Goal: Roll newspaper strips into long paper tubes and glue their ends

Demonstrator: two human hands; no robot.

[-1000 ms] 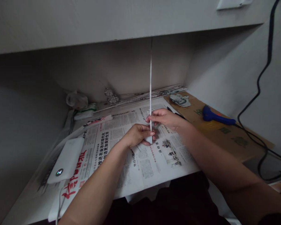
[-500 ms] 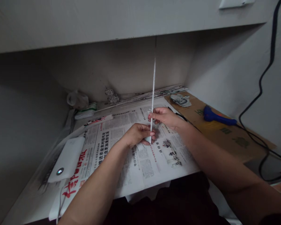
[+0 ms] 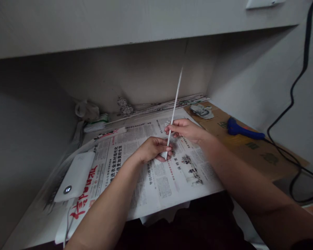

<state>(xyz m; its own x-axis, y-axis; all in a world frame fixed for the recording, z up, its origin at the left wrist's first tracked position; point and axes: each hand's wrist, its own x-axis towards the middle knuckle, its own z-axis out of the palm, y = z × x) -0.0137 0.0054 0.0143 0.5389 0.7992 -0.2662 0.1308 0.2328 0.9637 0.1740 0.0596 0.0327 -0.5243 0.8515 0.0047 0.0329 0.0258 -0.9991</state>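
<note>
A thin rolled paper stick (image 3: 176, 99), pale with a speckled print, stands nearly upright between my hands, its top leaning right. A thin dark line continues above its tip. My left hand (image 3: 156, 149) pinches the lower end between thumb and fingers. A little higher, my right hand (image 3: 182, 129) grips the same stick with thumb and fingertips. Some small whitish piece shows by the right fingertips; I cannot make out what it is. Both hands are just above the newspaper (image 3: 156, 184) spread on the table.
A white power bank (image 3: 75, 177) lies at the left. At the back are a bundle of paper sticks (image 3: 169, 105), a plastic bag (image 3: 87, 110) and a coiled speckled object (image 3: 125, 106). On cardboard (image 3: 240, 149) to the right rest a blue glue gun (image 3: 243, 130) and a crumpled wad (image 3: 202, 111). A black cable (image 3: 292, 90) hangs at right.
The top of the paper stick has tilted to the right, while its lower end has shifted slightly left. Both hands stay in nearly the same place.
</note>
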